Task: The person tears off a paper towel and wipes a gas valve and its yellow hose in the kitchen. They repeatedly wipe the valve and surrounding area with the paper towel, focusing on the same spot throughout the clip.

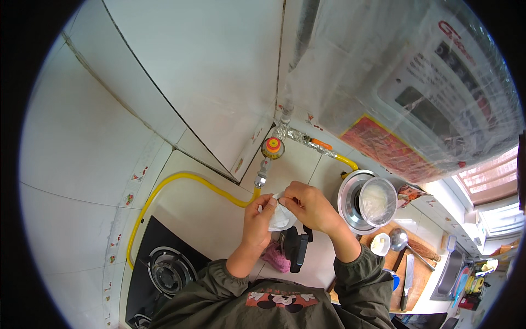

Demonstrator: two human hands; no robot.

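Both hands are raised in front of my body over the tiled counter. A white item (282, 218), a bowl or a folded bag, sits between them, partly hidden by the fingers. My left hand (258, 222) holds its left side with the thumb on top. My right hand (310, 207) pinches at its upper edge, thumb and forefinger together; what lies between those fingertips is too small to tell. Just below the hands are a black handle-like part (295, 246) and a pink cloth (276, 258).
A gas stove (162, 271) stands left, with a yellow gas hose (176, 177) curving behind. At right, a clear plastic-covered bowl (374, 201) rests over a metal pan (349, 197). A cutting board (417, 283) bears a knife (408, 279) and ladle (399, 239). A plastic-wrapped water heater (370, 94) hangs above.
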